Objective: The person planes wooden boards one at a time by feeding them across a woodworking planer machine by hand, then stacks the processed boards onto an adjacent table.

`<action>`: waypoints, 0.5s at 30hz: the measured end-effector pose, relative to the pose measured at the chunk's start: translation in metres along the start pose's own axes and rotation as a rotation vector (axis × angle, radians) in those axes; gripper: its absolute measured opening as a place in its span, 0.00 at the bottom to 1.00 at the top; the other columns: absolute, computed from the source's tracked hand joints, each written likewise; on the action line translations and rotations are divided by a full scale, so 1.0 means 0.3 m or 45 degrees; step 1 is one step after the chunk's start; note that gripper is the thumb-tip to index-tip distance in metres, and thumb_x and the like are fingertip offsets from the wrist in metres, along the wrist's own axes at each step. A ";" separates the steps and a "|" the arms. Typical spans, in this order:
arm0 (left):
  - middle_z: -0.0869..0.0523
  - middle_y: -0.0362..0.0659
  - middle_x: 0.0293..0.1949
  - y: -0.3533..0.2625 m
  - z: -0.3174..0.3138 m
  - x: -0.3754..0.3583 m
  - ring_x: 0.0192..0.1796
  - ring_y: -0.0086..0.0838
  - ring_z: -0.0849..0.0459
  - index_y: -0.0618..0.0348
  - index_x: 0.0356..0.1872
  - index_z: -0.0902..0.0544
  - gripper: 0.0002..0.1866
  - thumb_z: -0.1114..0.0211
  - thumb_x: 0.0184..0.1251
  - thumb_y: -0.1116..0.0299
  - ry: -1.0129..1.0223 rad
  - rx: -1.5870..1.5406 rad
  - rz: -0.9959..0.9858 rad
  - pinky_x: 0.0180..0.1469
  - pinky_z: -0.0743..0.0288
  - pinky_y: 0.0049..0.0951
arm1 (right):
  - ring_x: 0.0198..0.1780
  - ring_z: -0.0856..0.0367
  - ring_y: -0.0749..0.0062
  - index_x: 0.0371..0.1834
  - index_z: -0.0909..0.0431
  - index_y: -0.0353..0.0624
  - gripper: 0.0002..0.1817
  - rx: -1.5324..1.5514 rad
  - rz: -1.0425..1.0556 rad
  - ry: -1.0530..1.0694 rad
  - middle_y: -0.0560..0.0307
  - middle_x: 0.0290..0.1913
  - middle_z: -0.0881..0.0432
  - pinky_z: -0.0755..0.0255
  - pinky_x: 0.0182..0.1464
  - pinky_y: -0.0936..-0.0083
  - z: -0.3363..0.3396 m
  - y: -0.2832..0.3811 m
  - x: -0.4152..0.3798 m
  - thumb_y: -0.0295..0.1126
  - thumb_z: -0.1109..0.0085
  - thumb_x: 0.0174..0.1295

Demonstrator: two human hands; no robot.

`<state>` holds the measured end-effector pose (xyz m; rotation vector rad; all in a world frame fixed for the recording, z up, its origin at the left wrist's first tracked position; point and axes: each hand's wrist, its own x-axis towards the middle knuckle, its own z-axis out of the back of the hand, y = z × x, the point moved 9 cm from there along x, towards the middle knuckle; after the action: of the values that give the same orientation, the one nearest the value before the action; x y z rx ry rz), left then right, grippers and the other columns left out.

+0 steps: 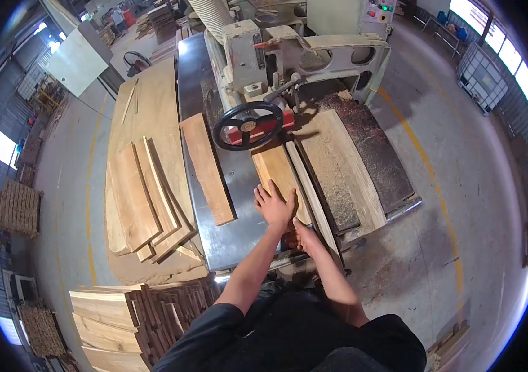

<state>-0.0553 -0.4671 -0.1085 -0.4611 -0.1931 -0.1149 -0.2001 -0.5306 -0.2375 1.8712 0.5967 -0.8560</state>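
A wooden board point(278, 166) lies on the metal table of a woodworking machine, its far end under the machine's head. My left hand point(274, 206) rests flat on top of the board with fingers spread. At the board's near end, my right hand point(305, 239) grips it, thumb on top; its other fingers are partly hidden below. Along the board's right side runs a narrow wooden strip point(313, 192). To the left, another board point(207, 167) lies apart on the metal table point(239, 239). A black handwheel point(248, 126) stands just beyond the boards.
Left of the machine, several cut boards point(132, 198) lie on a wooden side table point(152, 111). A stack of planks point(106, 316) stands at the lower left. Sawdust point(332, 167) covers the right of the machine bed. A control box point(378, 12) stands behind.
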 end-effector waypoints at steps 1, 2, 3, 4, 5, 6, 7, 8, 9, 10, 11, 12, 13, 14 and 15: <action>0.37 0.66 0.72 0.002 0.000 0.001 0.76 0.58 0.45 0.54 0.74 0.34 0.46 0.40 0.61 0.33 0.005 -0.001 0.015 0.72 0.52 0.60 | 0.23 0.22 0.76 0.38 0.19 0.48 0.32 0.010 0.012 -0.045 0.63 0.27 0.16 0.39 0.24 0.79 0.002 0.007 -0.010 0.68 0.55 0.69; 0.37 0.66 0.72 0.002 0.001 -0.001 0.76 0.58 0.45 0.54 0.74 0.34 0.47 0.40 0.61 0.33 -0.003 -0.020 0.012 0.73 0.52 0.59 | 0.23 0.22 0.75 0.38 0.19 0.47 0.32 0.018 0.018 -0.091 0.62 0.27 0.16 0.38 0.24 0.78 0.005 0.007 -0.020 0.67 0.55 0.69; 0.37 0.66 0.72 0.003 0.001 -0.004 0.77 0.57 0.45 0.54 0.74 0.34 0.47 0.40 0.61 0.33 -0.009 -0.036 0.012 0.73 0.52 0.58 | 0.23 0.22 0.75 0.38 0.19 0.47 0.32 0.007 -0.006 -0.090 0.62 0.27 0.16 0.38 0.24 0.78 0.005 -0.010 -0.019 0.67 0.55 0.69; 0.37 0.66 0.72 0.006 -0.003 -0.003 0.77 0.57 0.45 0.55 0.74 0.35 0.47 0.40 0.61 0.33 -0.009 -0.041 0.008 0.74 0.52 0.57 | 0.22 0.22 0.75 0.37 0.20 0.46 0.32 0.028 0.051 -0.130 0.61 0.27 0.16 0.38 0.23 0.79 0.013 -0.010 -0.016 0.66 0.55 0.70; 0.37 0.66 0.72 0.018 -0.014 -0.005 0.77 0.57 0.45 0.55 0.74 0.35 0.47 0.40 0.61 0.33 0.009 -0.032 0.034 0.74 0.52 0.57 | 0.22 0.22 0.74 0.37 0.20 0.45 0.32 0.050 0.102 -0.170 0.60 0.26 0.16 0.37 0.23 0.79 0.020 -0.014 -0.012 0.65 0.55 0.71; 0.37 0.66 0.72 0.011 -0.007 -0.005 0.76 0.58 0.44 0.56 0.74 0.35 0.46 0.40 0.61 0.34 -0.015 -0.035 0.001 0.73 0.51 0.57 | 0.20 0.22 0.74 0.36 0.21 0.44 0.31 0.043 0.110 -0.215 0.58 0.25 0.17 0.38 0.21 0.80 0.023 -0.017 -0.014 0.63 0.55 0.72; 0.37 0.66 0.72 0.004 0.000 -0.003 0.76 0.59 0.44 0.56 0.74 0.34 0.45 0.39 0.61 0.36 -0.041 -0.039 -0.034 0.72 0.50 0.57 | 0.20 0.22 0.74 0.36 0.21 0.44 0.31 0.035 0.080 -0.213 0.58 0.25 0.17 0.38 0.21 0.80 0.023 -0.030 -0.016 0.63 0.55 0.72; 0.39 0.68 0.72 0.004 -0.010 0.002 0.77 0.59 0.47 0.58 0.75 0.36 0.48 0.41 0.62 0.34 -0.002 -0.037 -0.026 0.73 0.53 0.57 | 0.20 0.22 0.74 0.37 0.21 0.45 0.30 0.032 0.072 -0.238 0.57 0.25 0.17 0.38 0.21 0.81 0.029 -0.029 -0.017 0.63 0.55 0.72; 0.39 0.68 0.72 0.000 -0.002 0.010 0.77 0.59 0.47 0.58 0.75 0.36 0.48 0.41 0.62 0.34 0.013 -0.029 -0.005 0.73 0.53 0.57 | 0.19 0.22 0.74 0.37 0.21 0.45 0.30 0.030 0.064 -0.264 0.57 0.25 0.17 0.38 0.21 0.82 0.035 -0.025 -0.011 0.63 0.54 0.72; 0.39 0.69 0.72 -0.011 0.002 0.018 0.77 0.60 0.47 0.59 0.74 0.36 0.47 0.41 0.62 0.35 0.040 -0.013 -0.005 0.73 0.53 0.58 | 0.19 0.22 0.74 0.36 0.21 0.46 0.30 0.006 0.106 -0.204 0.58 0.24 0.18 0.39 0.21 0.81 0.007 0.033 -0.057 0.63 0.54 0.72; 0.40 0.70 0.72 -0.016 0.007 0.022 0.76 0.61 0.47 0.60 0.74 0.37 0.47 0.42 0.63 0.35 0.070 0.003 0.003 0.73 0.53 0.58 | 0.19 0.22 0.74 0.36 0.21 0.46 0.30 -0.010 0.073 -0.200 0.58 0.24 0.18 0.39 0.21 0.81 -0.007 0.064 -0.076 0.63 0.54 0.72; 0.41 0.71 0.72 -0.014 0.002 0.031 0.76 0.62 0.48 0.61 0.74 0.37 0.46 0.42 0.63 0.36 0.086 -0.008 0.004 0.73 0.53 0.59 | 0.19 0.23 0.74 0.37 0.20 0.46 0.30 0.000 0.030 -0.204 0.59 0.23 0.19 0.39 0.20 0.81 -0.013 0.079 -0.088 0.63 0.54 0.72; 0.40 0.70 0.71 -0.017 0.005 0.040 0.76 0.62 0.48 0.61 0.74 0.37 0.46 0.41 0.63 0.37 0.060 -0.029 0.002 0.72 0.53 0.59 | 0.19 0.23 0.74 0.37 0.20 0.46 0.30 0.001 -0.019 -0.206 0.60 0.22 0.20 0.40 0.20 0.81 -0.009 0.072 -0.083 0.63 0.55 0.72; 0.40 0.70 0.71 -0.015 0.005 0.063 0.76 0.62 0.47 0.61 0.74 0.37 0.46 0.40 0.62 0.38 0.046 -0.054 0.002 0.72 0.52 0.60 | 0.18 0.24 0.75 0.37 0.20 0.44 0.30 -0.052 -0.043 -0.271 0.60 0.22 0.21 0.41 0.19 0.79 0.005 0.067 -0.055 0.63 0.55 0.72; 0.40 0.71 0.71 -0.008 0.001 0.094 0.76 0.62 0.46 0.61 0.73 0.36 0.46 0.40 0.62 0.38 0.024 -0.079 -0.005 0.72 0.52 0.60 | 0.18 0.24 0.75 0.37 0.20 0.44 0.30 -0.160 -0.003 -0.351 0.59 0.24 0.19 0.42 0.17 0.81 0.020 0.088 -0.022 0.62 0.54 0.72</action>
<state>-0.0281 -0.4710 -0.1012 -0.5209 -0.1722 -0.1294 -0.1874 -0.5474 -0.2193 1.6050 0.4698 -1.0329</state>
